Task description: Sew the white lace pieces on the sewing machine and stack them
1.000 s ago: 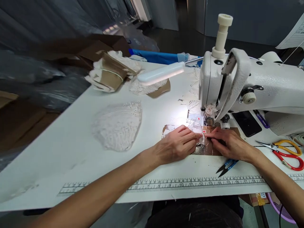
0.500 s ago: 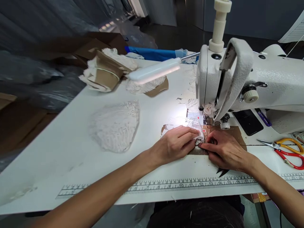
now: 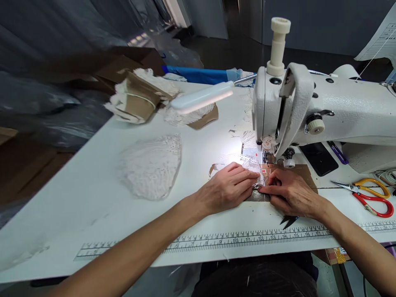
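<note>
White lace fabric (image 3: 252, 165) lies under the presser foot area of a white sewing machine (image 3: 284, 107), lit by the lamp. My left hand (image 3: 229, 185) is on the lace, its fingers close together and pressing the fabric near its front edge. Opposite it, my right hand (image 3: 287, 189) has its thumb and index finger bent in at that same edge, the index fingertip touching the lace. Brown material (image 3: 303, 173) spreads beneath and behind the right hand. Dark pointed blades (image 3: 289, 222) stick out below that hand; whether it holds them I cannot tell.
To the left lies a gathered white lace piece (image 3: 151, 167). Farther back are a tied lace bundle (image 3: 136, 99) and a lamp (image 3: 202, 97). On the right are scissors (image 3: 366, 194) and a phone (image 3: 318, 159). A ruler strip (image 3: 216, 243) runs along the front edge.
The view has shifted slightly. At my fingertips, the small shiny fold of fabric has flattened, and the lace edge now lies straighter between my hands. Both hands stay almost in place.
</note>
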`<state>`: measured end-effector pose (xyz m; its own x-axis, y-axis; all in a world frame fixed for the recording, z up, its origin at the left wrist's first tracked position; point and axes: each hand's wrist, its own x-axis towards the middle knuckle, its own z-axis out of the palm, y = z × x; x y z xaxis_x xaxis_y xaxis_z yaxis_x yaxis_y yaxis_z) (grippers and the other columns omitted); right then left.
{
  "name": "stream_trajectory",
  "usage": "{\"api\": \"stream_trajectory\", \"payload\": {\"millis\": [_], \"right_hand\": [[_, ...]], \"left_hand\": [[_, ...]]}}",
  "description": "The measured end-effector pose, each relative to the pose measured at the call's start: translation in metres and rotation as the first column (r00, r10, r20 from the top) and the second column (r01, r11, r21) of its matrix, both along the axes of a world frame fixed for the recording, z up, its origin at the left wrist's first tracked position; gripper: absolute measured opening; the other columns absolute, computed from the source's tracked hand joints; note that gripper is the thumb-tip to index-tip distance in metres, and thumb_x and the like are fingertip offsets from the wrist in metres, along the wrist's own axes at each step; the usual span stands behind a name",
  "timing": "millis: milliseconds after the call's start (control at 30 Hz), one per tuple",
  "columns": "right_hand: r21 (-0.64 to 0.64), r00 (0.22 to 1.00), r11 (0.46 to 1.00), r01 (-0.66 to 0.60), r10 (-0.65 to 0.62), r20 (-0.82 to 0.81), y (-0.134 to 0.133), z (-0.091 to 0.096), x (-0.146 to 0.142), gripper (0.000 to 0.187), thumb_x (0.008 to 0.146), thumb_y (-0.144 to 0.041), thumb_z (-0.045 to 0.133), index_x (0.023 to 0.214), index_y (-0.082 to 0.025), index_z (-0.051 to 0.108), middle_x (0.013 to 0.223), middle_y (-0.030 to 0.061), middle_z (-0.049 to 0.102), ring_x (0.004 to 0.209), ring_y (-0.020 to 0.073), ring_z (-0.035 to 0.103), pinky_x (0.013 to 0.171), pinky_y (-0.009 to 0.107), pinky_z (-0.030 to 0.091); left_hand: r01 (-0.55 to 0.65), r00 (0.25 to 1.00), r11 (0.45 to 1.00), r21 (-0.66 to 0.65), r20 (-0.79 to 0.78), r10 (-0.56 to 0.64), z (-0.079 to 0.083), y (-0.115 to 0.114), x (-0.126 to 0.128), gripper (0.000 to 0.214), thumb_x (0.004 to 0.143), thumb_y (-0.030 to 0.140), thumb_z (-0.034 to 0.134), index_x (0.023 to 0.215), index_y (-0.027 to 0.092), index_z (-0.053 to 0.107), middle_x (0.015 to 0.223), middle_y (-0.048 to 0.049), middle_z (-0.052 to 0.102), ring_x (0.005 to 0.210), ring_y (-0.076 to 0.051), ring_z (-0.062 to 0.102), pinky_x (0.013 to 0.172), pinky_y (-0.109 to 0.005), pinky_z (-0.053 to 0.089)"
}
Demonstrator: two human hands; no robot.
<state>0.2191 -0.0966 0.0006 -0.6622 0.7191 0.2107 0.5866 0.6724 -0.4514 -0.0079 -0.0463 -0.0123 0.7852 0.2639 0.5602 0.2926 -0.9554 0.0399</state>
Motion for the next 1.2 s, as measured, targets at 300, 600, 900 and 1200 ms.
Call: {"api": "stream_trajectory", "payload": {"millis": [300, 600, 900, 1200], "right_hand": [[0.018, 1.000, 1.000, 0.005, -0.005, 0.003, 0.000, 0.000, -0.001, 0.029, 0.086, -0.011, 0.051, 0.103, -0.022, 0.072, 0.096, 0.0079, 0.059, 0.088, 0.0204, 0.056, 0.079, 0.033, 0.048], [-0.079, 0.997, 0.997, 0.019, -0.025, -0.079, 0.000, 0.001, 0.003, 0.032, 0.084, -0.012, 0.053, 0.106, -0.025, 0.073, 0.100, 0.0064, 0.061, 0.093, 0.0201, 0.058, 0.084, 0.034, 0.050], [-0.066, 0.994, 0.993, 0.093, -0.097, -0.056, 0.001, -0.007, 0.005, 0.037, 0.088, -0.013, 0.053, 0.119, -0.026, 0.068, 0.111, 0.0080, 0.057, 0.100, 0.0205, 0.058, 0.089, 0.036, 0.052], [0.110, 0.992, 0.991, 0.078, -0.088, 0.089, -0.004, -0.011, 0.003, 0.033, 0.091, -0.015, 0.050, 0.120, -0.021, 0.064, 0.109, 0.0106, 0.054, 0.095, 0.0224, 0.057, 0.083, 0.038, 0.054]], "left_hand": [[0.013, 1.000, 1.000, 0.017, -0.005, -0.013, 0.001, -0.001, 0.002, 0.017, 0.095, 0.010, 0.046, 0.095, 0.016, 0.061, 0.095, -0.0040, 0.073, 0.077, -0.015, 0.067, 0.069, -0.031, 0.053], [-0.072, 0.997, 0.995, 0.073, -0.021, 0.073, 0.004, -0.012, 0.006, 0.012, 0.095, 0.013, 0.050, 0.096, 0.015, 0.061, 0.098, -0.0055, 0.073, 0.071, -0.015, 0.062, 0.065, -0.031, 0.050], [-0.081, 0.996, 0.995, 0.066, -0.032, 0.083, 0.001, -0.016, 0.006, 0.012, 0.094, 0.016, 0.051, 0.098, 0.015, 0.062, 0.100, -0.0055, 0.072, 0.076, -0.016, 0.062, 0.068, -0.031, 0.049], [-0.132, 0.991, 0.990, 0.049, 0.036, 0.130, 0.004, -0.007, -0.001, 0.020, 0.099, 0.028, 0.047, 0.092, 0.016, 0.061, 0.090, -0.0048, 0.071, 0.073, -0.016, 0.059, 0.073, -0.035, 0.045]]}}
